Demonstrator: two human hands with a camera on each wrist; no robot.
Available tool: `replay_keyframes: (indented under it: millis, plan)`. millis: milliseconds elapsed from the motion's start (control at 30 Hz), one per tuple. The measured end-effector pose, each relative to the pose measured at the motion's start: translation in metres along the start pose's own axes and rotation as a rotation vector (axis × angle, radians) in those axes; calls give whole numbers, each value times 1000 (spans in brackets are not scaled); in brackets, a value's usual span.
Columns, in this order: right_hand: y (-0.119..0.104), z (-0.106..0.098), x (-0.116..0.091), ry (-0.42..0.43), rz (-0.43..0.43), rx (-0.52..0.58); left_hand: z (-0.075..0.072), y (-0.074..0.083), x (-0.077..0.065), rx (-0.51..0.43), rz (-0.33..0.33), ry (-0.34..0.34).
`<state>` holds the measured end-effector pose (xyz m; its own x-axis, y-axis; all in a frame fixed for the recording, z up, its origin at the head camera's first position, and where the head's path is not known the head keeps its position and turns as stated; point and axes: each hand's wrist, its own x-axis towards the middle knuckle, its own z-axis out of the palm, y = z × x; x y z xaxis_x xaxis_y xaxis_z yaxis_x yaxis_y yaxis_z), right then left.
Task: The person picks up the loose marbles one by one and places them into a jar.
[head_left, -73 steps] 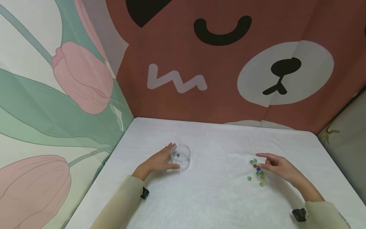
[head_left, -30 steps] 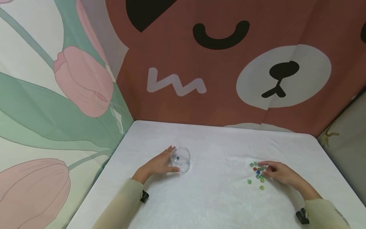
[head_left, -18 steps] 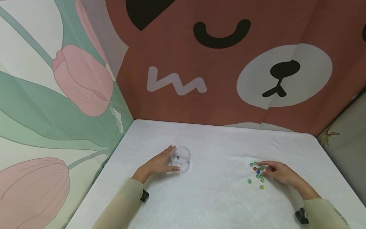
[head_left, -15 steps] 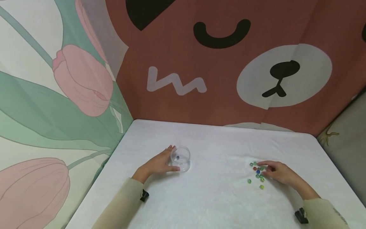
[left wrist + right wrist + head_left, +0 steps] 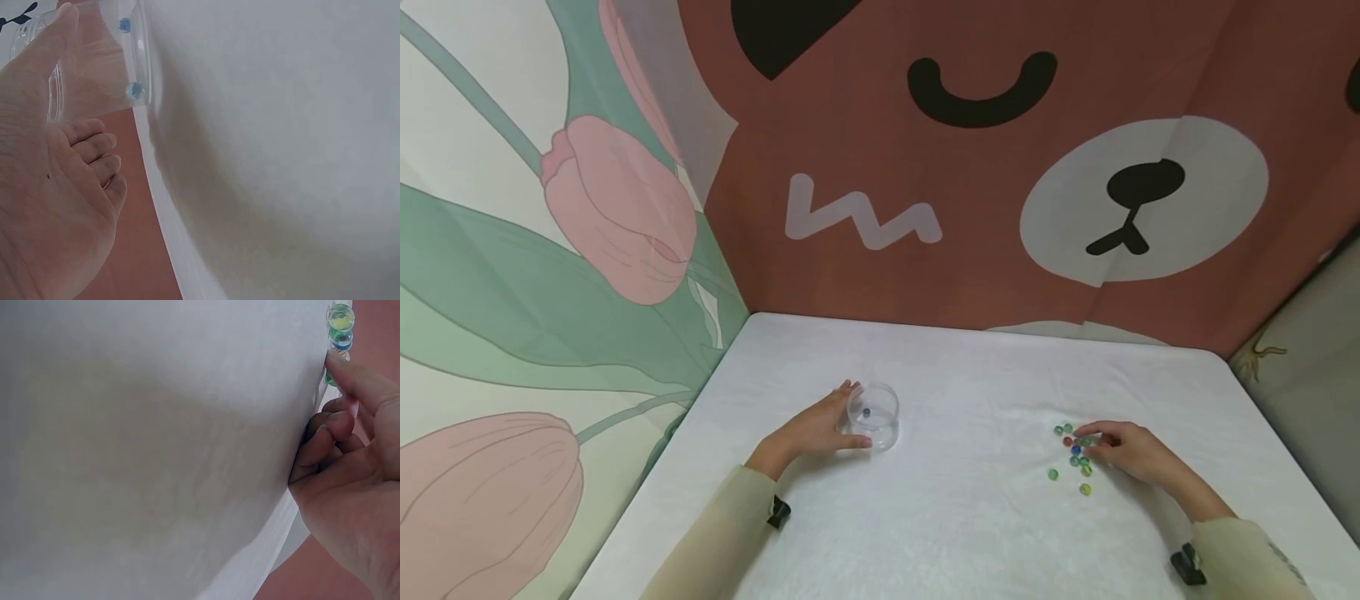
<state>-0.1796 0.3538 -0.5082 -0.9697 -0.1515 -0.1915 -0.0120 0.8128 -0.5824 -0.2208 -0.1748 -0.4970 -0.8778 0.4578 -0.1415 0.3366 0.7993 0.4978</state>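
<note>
On the left of the white table, my left hand (image 5: 820, 427) steadies a clear plastic jar (image 5: 887, 433), its thumb along the near side and fingers at the far side. The thumb (image 5: 62, 31) lies against the jar's wall in the left wrist view. A small blue marble (image 5: 867, 413) is inside the jar. To the right, my right hand (image 5: 1131, 450) rests low beside a cluster of glass marbles (image 5: 1077, 450), mostly green. Its forefinger and thumb stand apart with marbles between them, while the other fingers are curled under, as the right wrist view shows. The forefinger is hidden there.
A yellow-green marble (image 5: 1086, 489) and a green marble (image 5: 1053, 474) lie slightly apart from the cluster. White cloth (image 5: 955, 517) covers the table. Behind it stands a brown backdrop (image 5: 865, 283) with a bear face, and a tulip-print backdrop (image 5: 625, 217) borders the left side.
My right hand has come down to the marbles, its forefinger and thumb drawing nearer each other, and has stayed almost still over the last second. The left hand and jar have stayed in place.
</note>
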Motion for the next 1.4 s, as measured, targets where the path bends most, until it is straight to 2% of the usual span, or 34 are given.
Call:
replay_keyframes:
  millis: [400,767,1067,1400]
  plan:
    - [-2,-1,1,28,27,-24,0,2,0,1,-13,4]
    - [-3,-4,-1,42,103,1,-1,3,-2,0,-35,-9]
    - [-5,-3,-2,63,107,8,-1,2,0,-7,-41,-3]
    - [-13,-1,-4,116,70,7,0,3,1,-15,-40,-3]
